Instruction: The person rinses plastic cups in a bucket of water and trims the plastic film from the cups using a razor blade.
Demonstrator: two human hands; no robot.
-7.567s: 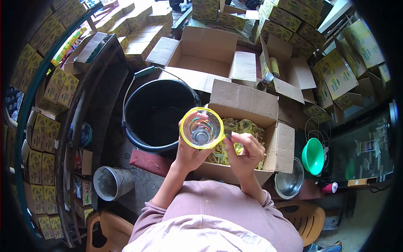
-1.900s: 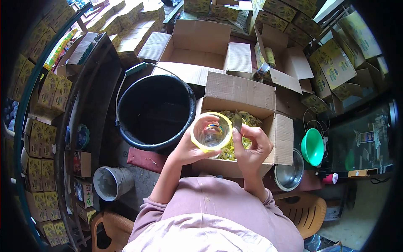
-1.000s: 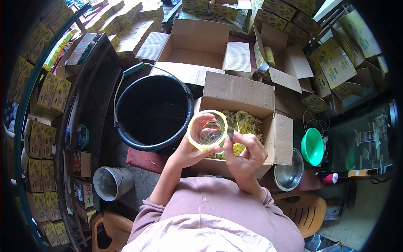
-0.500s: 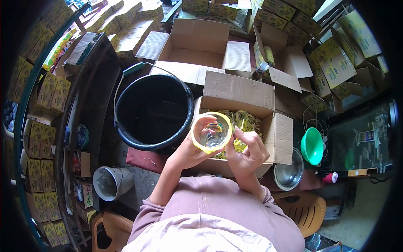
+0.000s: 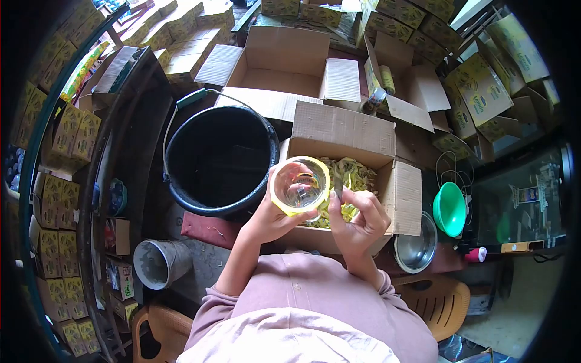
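My left hand [image 5: 270,219] is wrapped round a clear cup [image 5: 301,198] with a yellow band at its rim, its mouth turned up towards me. Fingers show through the clear wall. Just right of the cup, my right hand [image 5: 361,224] pinches a thin, dark blade-like piece [image 5: 338,185] between thumb and fingers; its exact kind is hard to make out. The blade is close to the rim but looks apart from it. Below both hands stands an open cardboard box [image 5: 408,196] holding many yellow strips [image 5: 351,172].
A large black bucket [image 5: 175,190] stands left of the box, its handle raised. Behind is another open carton [image 5: 284,54]. On the right are a green bowl [image 5: 449,209] and a metal bowl [image 5: 416,248]. A grey pail [image 5: 160,264] sits lower left.
The cup has shifted slightly left and down in my left hand. My right hand has drawn the blade-like piece away from the rim, a little to the right.
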